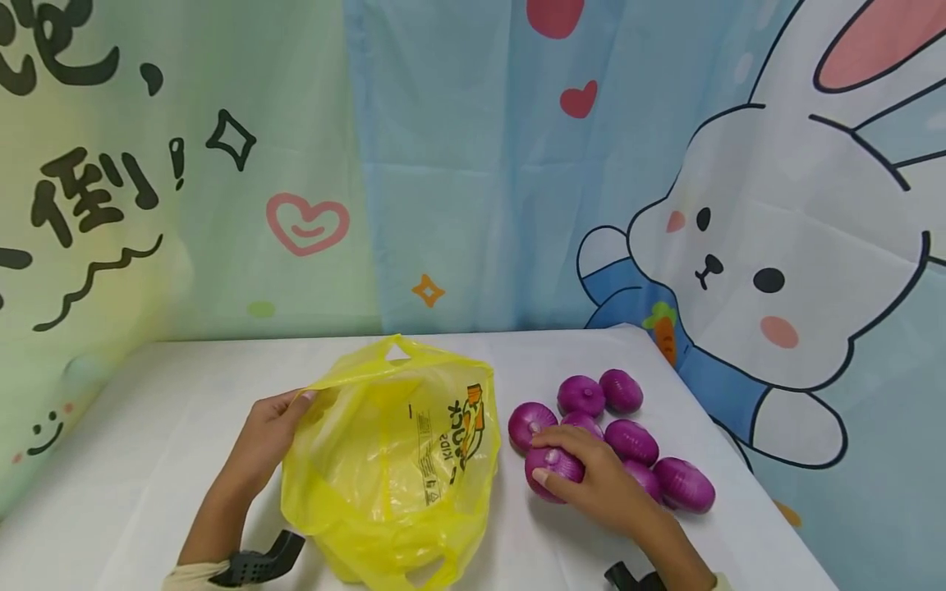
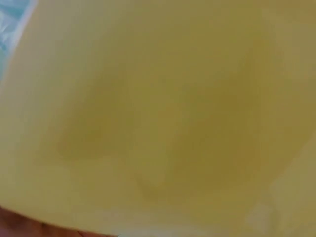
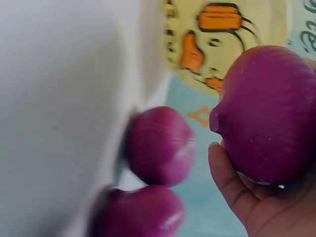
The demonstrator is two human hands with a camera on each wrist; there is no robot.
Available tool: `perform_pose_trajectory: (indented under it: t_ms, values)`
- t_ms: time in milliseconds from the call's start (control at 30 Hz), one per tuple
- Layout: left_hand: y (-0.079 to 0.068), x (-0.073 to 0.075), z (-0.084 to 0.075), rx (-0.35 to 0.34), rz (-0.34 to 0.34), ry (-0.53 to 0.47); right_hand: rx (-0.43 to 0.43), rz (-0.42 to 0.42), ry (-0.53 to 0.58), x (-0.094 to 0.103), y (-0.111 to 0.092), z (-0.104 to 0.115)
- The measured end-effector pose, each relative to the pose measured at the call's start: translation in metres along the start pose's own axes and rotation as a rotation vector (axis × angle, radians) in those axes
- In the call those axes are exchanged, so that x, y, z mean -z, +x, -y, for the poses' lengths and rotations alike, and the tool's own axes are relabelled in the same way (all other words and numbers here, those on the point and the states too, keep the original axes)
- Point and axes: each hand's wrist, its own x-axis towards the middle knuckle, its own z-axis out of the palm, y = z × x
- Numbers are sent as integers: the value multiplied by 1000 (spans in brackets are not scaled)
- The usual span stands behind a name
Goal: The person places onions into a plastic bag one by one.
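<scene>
The bag (image 1: 369, 447) is glossy plastic, the onions (image 1: 686, 485) smooth and shiny, the backdrop (image 1: 458, 222) matt cloth, the worktop (image 1: 148, 460) matt.

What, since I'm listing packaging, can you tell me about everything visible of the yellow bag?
The yellow bag is thin, crinkled and translucent, and looks like plastic. Dark and orange print shows on its right part; cut-out holes sit at its far and near edges. It rests on the white table left of the onions, mouth gaping; the left hand holds its left rim.
</scene>
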Motion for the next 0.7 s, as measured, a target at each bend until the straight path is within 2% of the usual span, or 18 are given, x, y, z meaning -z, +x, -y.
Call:
perform_pose_trajectory:
  t_ms: [133,300,700]
  values:
    - [0,-1,-1,-4,4,-3,77,-67,20,10,11,10]
    - [0,-1,-1,-6,14,2,148,-106,38,16,23,27]
    - [-4,-1,-5,-14,22,-5,281,-111,252,5,47,74]
